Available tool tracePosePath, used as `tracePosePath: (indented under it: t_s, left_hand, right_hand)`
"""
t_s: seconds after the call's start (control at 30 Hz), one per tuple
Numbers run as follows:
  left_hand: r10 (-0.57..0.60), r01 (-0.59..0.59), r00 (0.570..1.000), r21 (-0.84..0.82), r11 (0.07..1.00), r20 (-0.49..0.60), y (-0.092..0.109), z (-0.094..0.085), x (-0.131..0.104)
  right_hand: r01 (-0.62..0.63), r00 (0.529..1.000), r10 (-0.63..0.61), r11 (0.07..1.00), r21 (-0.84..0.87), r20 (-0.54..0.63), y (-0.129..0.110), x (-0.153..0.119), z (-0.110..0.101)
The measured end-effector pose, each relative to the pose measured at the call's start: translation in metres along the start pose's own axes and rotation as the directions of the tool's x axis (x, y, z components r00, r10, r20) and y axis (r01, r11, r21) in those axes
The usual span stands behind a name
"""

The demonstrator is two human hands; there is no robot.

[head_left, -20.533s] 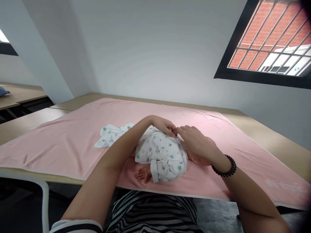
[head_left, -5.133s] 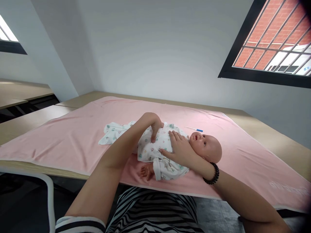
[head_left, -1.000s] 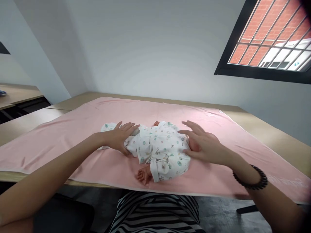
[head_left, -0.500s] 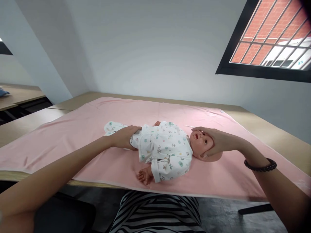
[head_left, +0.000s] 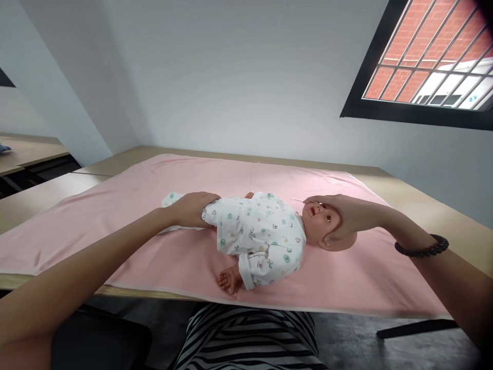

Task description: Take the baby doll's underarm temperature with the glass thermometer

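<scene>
A baby doll (head_left: 258, 234) in a white printed romper lies on its back on a pink blanket (head_left: 127, 205), head to the right. My left hand (head_left: 190, 209) grips the doll's legs through the romper at its left end. My right hand (head_left: 346, 213), with a dark bead bracelet on the wrist, cups the doll's head (head_left: 327, 226) from the far side. One bare doll hand (head_left: 228, 280) sticks out of a sleeve toward the near table edge.
The blanket covers most of a wooden table (head_left: 423, 216) set against a grey wall. A thin white stick (head_left: 297, 200) lies on the blanket just behind the doll's head. A barred window (head_left: 423, 61) is at upper right. Another desk (head_left: 26, 149) stands at far left.
One second ago both hands hovered flat over the doll. Now the left hand holds the legs and the right cups the head, and the doll has shifted slightly away from me.
</scene>
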State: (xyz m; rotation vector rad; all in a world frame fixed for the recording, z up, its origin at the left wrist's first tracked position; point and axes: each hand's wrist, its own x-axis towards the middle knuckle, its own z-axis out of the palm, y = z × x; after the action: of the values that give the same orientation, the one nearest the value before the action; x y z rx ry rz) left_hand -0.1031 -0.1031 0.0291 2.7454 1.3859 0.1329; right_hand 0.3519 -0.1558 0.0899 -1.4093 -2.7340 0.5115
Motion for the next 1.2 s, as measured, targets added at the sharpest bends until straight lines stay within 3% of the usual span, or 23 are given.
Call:
tracePosePath:
  t_s: [0.3, 0.47, 0.77, 1.0, 1.2]
  left_hand:
    - [-0.063, 0.079, 0.987, 0.105, 0.991, -0.144, -0.008, -0.033, 0.009]
    - [-0.095, 0.112, 0.978, 0.084, 0.99, -0.185, -0.015, -0.034, 0.027]
    - [-0.119, 0.125, 0.988, 0.059, 0.99, -0.096, -0.016, -0.012, 0.046]
    - [-0.041, 0.048, 0.997, 0.104, 0.993, -0.063, -0.015, 0.005, 0.048]
    - [-0.068, 0.067, 0.998, 0.111, 0.992, 0.001, -0.016, 0.015, 0.048]
  right_hand:
    - [-0.002, 0.996, 0.001, 1.0, -0.018, -0.092, -0.01, 0.006, -0.047]
    - [-0.012, 0.995, 0.012, 1.0, 0.006, -0.097, -0.006, 0.02, -0.059]
    - [-0.117, 0.99, 0.119, 0.993, 0.032, -0.076, 0.028, 0.042, -0.038]
    - [-0.118, 0.993, 0.118, 0.993, 0.012, -0.008, 0.035, 0.047, -0.024]
    - [-0.166, 0.986, 0.163, 0.983, 0.075, 0.046, 0.043, 0.047, -0.016]
